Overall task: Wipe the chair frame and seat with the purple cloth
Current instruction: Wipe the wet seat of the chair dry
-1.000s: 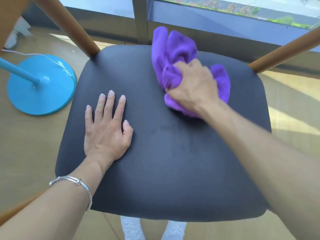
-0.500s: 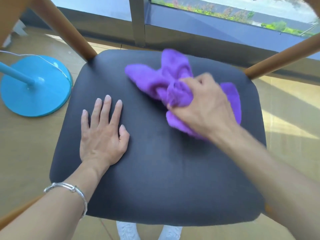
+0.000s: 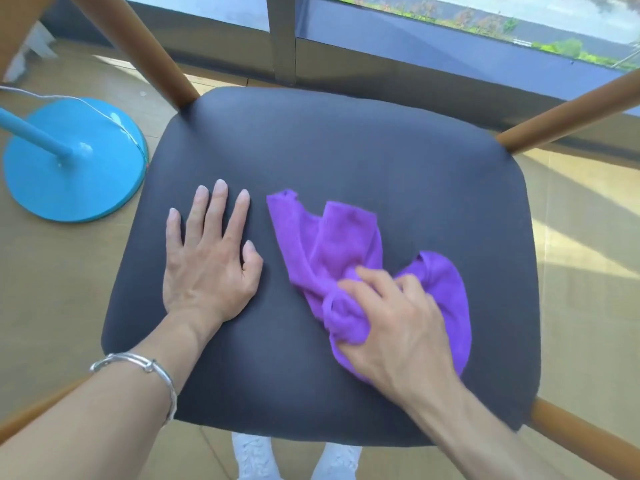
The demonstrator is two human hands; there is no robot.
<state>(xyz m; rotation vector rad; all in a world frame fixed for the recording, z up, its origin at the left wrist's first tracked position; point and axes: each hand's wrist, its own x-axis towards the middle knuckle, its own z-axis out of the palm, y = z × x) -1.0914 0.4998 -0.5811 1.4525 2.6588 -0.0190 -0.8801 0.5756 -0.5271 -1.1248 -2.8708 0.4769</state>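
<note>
The chair's dark grey padded seat [image 3: 346, 150] fills the middle of the head view. Brown wooden frame rails run out from its corners: one at the far left [image 3: 149, 53], one at the far right [image 3: 568, 112], one at the near right [image 3: 585, 441]. My right hand [image 3: 398, 323] is closed on the bunched purple cloth [image 3: 332, 244] and presses it onto the near right part of the seat; loose folds trail away toward the seat's middle. My left hand [image 3: 207, 258] lies flat on the seat to the left of the cloth, fingers spread, with a silver bangle on the wrist.
A blue round stand base [image 3: 72, 161] with a blue pole and a thin white cable stands on the wooden floor left of the chair. A large window with a dark frame [image 3: 282, 36] lies just beyond the chair. White shoes [image 3: 256, 459] show below the seat's near edge.
My right hand has dragged the cloth from the far part of the seat toward me and slightly left, with folds trailing behind. My left hand stayed flat on the seat.
</note>
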